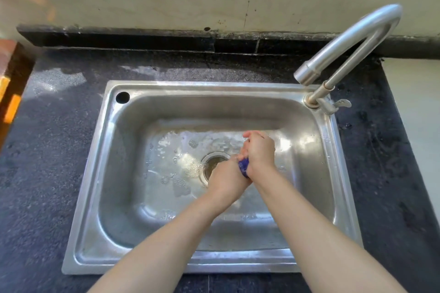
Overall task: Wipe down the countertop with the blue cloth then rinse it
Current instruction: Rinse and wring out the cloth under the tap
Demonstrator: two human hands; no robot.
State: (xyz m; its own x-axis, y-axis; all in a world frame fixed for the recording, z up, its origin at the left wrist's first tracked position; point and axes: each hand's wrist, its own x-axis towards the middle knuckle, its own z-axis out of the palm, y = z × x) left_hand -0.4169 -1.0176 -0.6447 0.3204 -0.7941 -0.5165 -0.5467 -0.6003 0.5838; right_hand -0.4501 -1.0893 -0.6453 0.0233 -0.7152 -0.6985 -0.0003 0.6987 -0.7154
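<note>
Over the steel sink (pixel 102 173), my left hand (pixel 227 179) and my right hand (pixel 259 150) are clasped together around the blue cloth (pixel 244 167). Only a small dark-blue wad of it shows between the two hands; the rest is hidden inside the grip. The hands hover just right of the drain (pixel 212 164). The dark speckled countertop (pixel 47 150) surrounds the sink and shows wet patches at the back left. Water and bubbles lie on the sink floor.
A curved steel faucet (pixel 345 45) rises from the sink's back right corner, its spout at the rim and no water stream visible. Its lever (pixel 339 103) sits beside the base. A brown and orange object (pixel 10 93) stands at the left edge. A tiled wall runs behind.
</note>
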